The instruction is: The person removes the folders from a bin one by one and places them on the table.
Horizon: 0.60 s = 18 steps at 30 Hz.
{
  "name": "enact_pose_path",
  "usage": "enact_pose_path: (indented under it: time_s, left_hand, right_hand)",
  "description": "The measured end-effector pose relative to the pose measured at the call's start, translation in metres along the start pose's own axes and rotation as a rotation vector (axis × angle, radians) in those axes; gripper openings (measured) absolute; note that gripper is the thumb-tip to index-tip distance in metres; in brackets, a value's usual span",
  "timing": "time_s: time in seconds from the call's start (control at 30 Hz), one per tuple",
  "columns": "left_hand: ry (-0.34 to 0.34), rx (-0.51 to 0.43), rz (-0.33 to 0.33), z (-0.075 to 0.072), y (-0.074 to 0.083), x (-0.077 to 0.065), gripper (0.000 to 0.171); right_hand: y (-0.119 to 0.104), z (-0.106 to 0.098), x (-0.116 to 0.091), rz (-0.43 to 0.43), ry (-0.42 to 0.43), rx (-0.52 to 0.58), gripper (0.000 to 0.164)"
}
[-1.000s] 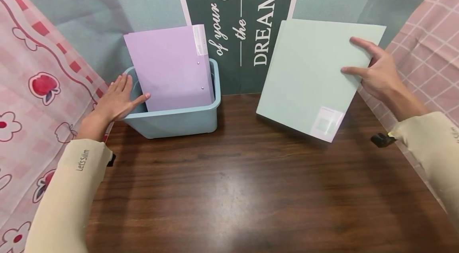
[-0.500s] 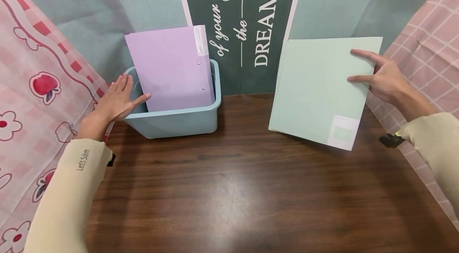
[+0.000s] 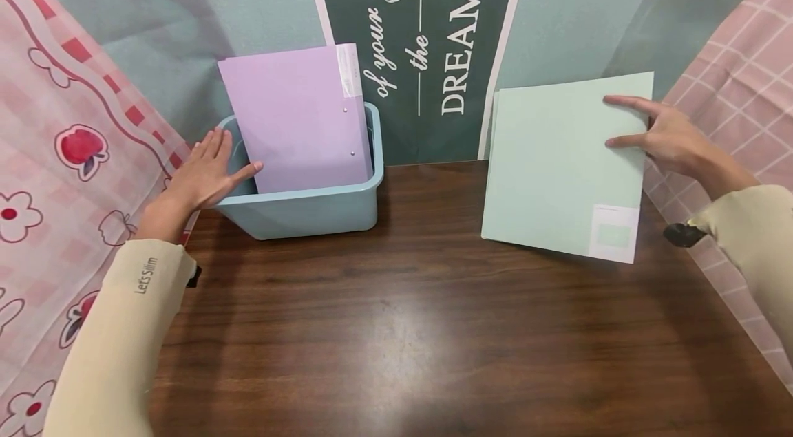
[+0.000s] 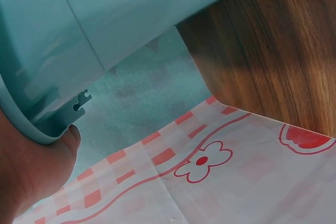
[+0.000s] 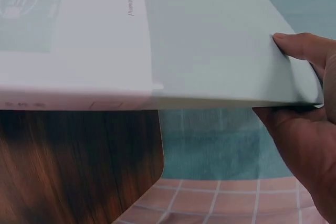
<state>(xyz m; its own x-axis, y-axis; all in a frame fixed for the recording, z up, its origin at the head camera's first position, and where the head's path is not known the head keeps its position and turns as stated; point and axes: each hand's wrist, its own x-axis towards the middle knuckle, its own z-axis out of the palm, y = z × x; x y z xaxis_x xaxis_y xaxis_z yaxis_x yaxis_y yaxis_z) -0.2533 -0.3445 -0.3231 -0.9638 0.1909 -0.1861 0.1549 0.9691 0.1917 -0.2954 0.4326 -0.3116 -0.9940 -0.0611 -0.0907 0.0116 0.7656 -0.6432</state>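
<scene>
In the head view, a pale mint-green file folder [image 3: 557, 162] stands tilted on the right, a white label [image 3: 613, 234] at its lower right corner. My right hand [image 3: 672, 137] grips its right edge, thumb and forefinger on the front face; the right wrist view shows the rest of the hand [image 5: 310, 145] under the folder's spine side. On the left, a blue plastic bin [image 3: 303, 213] holds upright lilac folders [image 3: 294, 120]. My left hand [image 3: 201, 172] rests over the bin's left rim, fingers straight and thumb spread towards the lilac folders.
A brown wood-grain table [image 3: 396, 340] spreads below. Behind stands a blue backdrop with a dark lettered panel [image 3: 415, 51]. A pink fruit-print cloth [image 3: 62, 168] borders the left, a pink checked cloth [image 3: 731, 86] the right.
My right hand has moved the mint-green folder down and slightly right, turning it more upright. My left hand, the bin and the lilac folders have stayed in place.
</scene>
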Motion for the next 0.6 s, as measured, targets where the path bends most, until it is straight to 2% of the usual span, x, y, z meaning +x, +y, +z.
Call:
enact_pose_path:
  time_s: [0.13, 0.23, 0.47, 0.6]
  left_hand:
    - [0.004, 0.003, 0.002, -0.001, 0.001, 0.001, 0.108]
    - [0.005, 0.0, 0.002, -0.002, 0.001, 0.001, 0.108]
    - [-0.007, -0.007, -0.005, -0.002, 0.004, -0.001, 0.107]
    - [-0.003, -0.01, -0.006, -0.002, 0.004, -0.002, 0.107]
  right_hand:
    - [0.007, -0.002, 0.003, 0.025, -0.039, -0.016, 0.086]
    - [0.013, -0.002, 0.006, 0.012, -0.056, -0.044, 0.087]
    - [0.027, 0.002, 0.013, -0.03, -0.026, -0.115, 0.09]
    - [0.033, 0.005, 0.019, -0.092, 0.021, -0.211, 0.092]
